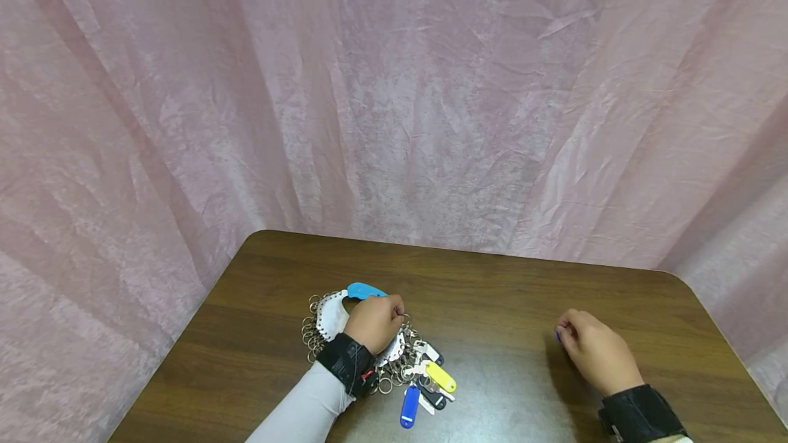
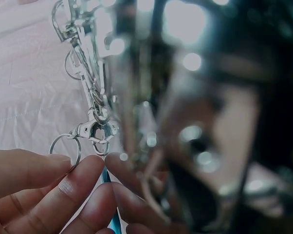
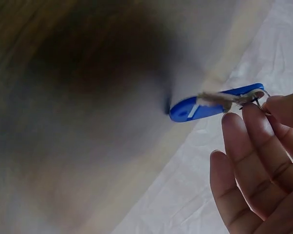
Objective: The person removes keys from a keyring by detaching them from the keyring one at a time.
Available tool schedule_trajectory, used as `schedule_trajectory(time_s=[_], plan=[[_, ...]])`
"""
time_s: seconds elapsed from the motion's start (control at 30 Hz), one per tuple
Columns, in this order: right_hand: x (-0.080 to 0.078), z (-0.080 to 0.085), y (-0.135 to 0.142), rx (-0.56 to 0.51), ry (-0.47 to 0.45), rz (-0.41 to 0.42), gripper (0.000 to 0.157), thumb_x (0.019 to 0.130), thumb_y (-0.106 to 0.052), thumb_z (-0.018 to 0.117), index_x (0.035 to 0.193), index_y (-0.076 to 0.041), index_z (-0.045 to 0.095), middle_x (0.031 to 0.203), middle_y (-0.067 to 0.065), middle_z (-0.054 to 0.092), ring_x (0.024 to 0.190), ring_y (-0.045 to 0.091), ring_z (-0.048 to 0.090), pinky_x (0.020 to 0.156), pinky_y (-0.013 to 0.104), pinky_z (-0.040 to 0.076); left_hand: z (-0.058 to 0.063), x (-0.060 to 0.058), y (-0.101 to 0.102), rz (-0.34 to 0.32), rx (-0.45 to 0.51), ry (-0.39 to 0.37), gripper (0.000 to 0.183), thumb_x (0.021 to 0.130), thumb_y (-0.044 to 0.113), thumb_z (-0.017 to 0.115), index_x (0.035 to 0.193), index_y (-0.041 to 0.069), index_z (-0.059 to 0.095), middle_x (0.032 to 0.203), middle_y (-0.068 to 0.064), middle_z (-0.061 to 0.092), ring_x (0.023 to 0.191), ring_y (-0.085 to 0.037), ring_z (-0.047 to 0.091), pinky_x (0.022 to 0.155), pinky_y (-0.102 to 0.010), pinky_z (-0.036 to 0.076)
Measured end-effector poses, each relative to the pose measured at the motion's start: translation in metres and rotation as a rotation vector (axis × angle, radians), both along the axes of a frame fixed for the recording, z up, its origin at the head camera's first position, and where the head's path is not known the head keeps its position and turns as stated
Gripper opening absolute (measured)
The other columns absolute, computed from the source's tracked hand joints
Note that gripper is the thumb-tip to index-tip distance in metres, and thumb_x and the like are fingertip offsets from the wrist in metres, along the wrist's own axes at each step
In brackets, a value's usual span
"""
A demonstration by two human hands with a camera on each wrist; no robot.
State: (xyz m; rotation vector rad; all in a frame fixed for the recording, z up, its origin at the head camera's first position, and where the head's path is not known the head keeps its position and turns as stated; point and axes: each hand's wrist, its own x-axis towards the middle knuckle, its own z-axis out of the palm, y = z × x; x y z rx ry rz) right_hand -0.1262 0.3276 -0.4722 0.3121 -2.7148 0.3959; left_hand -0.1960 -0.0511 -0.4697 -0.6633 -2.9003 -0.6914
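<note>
A large key holder, a white plate (image 1: 331,313) with a light-blue grip (image 1: 365,290) and many metal rings round its edge, lies on the table's left half. Over it is my left hand (image 1: 373,323); thumb and finger pinch a small metal ring (image 2: 80,146), which hangs from a metal clasp (image 2: 90,131). Away to the right, my right hand (image 1: 597,354) holds a key ring by its wire between thumb and fingers. From that ring hang a blue key tag (image 3: 188,111) and a blurred key (image 3: 212,99). In the head view this tag is almost hidden by the fingers.
Beside the holder's near right edge lie a yellow key tag (image 1: 440,377), another blue tag (image 1: 409,407) and a black tag (image 1: 434,398), with keys among them. The brown wooden table (image 1: 492,299) ends at a pink curtain (image 1: 431,122).
</note>
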Motion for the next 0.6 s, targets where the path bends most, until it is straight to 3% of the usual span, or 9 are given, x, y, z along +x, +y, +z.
schedule_trajectory(time_s=[0.6], plan=[[-0.0041, -0.0053, -0.0022, 0.076, -0.135, 0.030, 0.019, 0.076, -0.007, 0.075, 0.075, -0.015, 0.057, 0.069, -0.005, 0.044, 0.059, 0.010, 0.041, 0.049, 0.031, 0.037, -0.0008, 0.0006, 0.0003, 0.009, -0.029, 0.013, 0.005, 0.086, 0.020, 0.067, 0.082, 0.018, 0.064, 0.063, 0.011, 0.054, 0.054, -0.005, 0.049, 0.048, -0.025, 0.040]])
